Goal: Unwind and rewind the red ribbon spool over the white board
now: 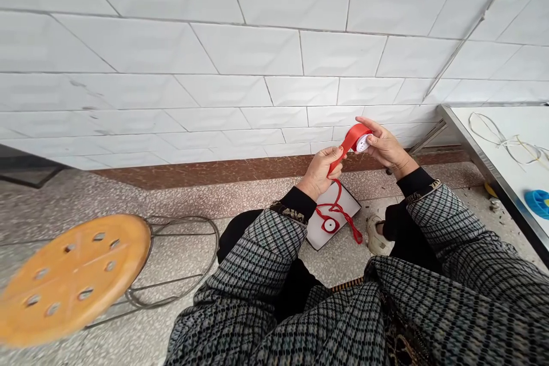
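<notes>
Sat low facing a white tiled wall (257, 57) that took up most of the view, with a reddish-brown skirting band (214, 176) along its foot and a speckled stone floor (128, 203) below. Off to the right stood a metal-edged white desk (506, 146) with some thin looped wire (500, 137) and a blue plastic thing (537, 203) on it, and over on the left was a round orange stool (72, 277), its seat full of small holes, on a bent wire frame. Both arms came forward in checked grey-and-black sleeves (450, 246), and a light shoe (376, 234) poked out on the floor below the hands. Up in the air, just in front of the wall, the right hand (386, 146) had a firm, fairly narrow grip on a spool of red ribbon (359, 140), fingers around its white core, while the left hand (319, 174) pinched a strip of ribbon (337, 157) coming off it. A thin red cord (338, 211) ran below the left hand and looped across a dark-edged white card (330, 220) on the floor, around a small red-and-white ring (330, 225).
</notes>
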Demonstrator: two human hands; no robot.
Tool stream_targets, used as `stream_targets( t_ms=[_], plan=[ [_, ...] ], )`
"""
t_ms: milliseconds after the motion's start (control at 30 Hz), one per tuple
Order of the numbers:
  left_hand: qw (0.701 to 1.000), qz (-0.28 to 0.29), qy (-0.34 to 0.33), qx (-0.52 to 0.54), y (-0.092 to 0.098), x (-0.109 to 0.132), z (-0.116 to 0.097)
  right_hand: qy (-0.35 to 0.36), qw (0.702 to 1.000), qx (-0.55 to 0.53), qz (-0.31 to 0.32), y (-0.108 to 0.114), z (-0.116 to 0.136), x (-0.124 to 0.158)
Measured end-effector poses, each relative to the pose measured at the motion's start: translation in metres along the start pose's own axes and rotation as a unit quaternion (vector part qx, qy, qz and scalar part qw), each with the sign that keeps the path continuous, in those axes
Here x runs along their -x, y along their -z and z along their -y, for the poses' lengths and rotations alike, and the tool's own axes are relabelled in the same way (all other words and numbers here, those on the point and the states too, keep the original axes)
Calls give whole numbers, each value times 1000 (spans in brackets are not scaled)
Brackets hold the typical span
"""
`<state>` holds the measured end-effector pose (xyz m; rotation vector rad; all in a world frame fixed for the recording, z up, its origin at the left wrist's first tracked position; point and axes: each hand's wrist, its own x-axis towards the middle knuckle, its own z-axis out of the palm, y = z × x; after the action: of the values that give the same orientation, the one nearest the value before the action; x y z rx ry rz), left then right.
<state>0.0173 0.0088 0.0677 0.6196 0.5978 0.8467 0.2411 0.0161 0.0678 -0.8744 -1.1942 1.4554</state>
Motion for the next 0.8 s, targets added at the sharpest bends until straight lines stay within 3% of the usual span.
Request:
stream_targets(
  t_ms=[167,333,533,800],
  plan=[
    [997,-24,-61,29,1,-1,0,-9,999,-39,-5,-3,1,-1],
    [998,-25,-47,30,0,0,-3,-6,998,-54,-17,-6,3,0],
    [1000,-9,18,15,-1,-3,6,-21,996,-83,-33,-13,-4,0],
    [1000,1,0,16,-3,-9,23,14,992,-111,-62,-29,-17,-3]
  ],
)
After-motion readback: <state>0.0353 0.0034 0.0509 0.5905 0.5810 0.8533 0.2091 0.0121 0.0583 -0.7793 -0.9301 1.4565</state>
